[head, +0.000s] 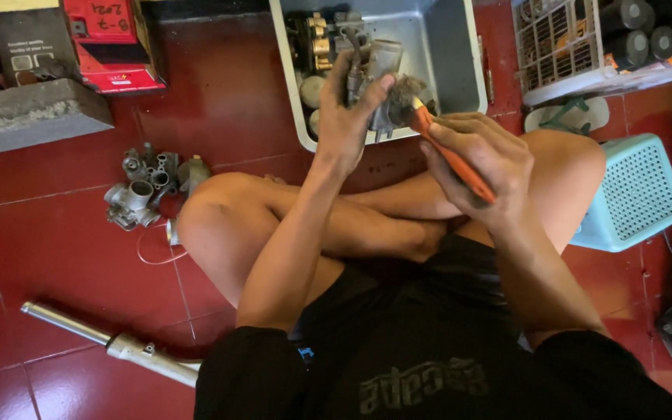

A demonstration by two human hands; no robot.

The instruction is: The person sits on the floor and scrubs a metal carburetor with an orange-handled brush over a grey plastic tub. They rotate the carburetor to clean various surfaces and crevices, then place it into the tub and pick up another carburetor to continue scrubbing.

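Note:
I sit cross-legged on a red tile floor. My left hand [349, 109] grips a grey metal carburetor [379, 74], held up over a grey plastic tub [445, 54]. My right hand [480, 159] is closed around the orange handle of a paintbrush [446, 152]. The dirty bristles touch the right side of the carburetor. Inside the tub lie more metal engine parts [316, 43] with brass fittings.
On the floor to my left rest a cluster of grey carburetor parts [145, 190], a chrome fork tube [110, 342] and a concrete block [33, 113]. Red boxes [110, 43] sit at the back left. A turquoise perforated stool [635, 194] and a white crate [585, 47] stand to the right.

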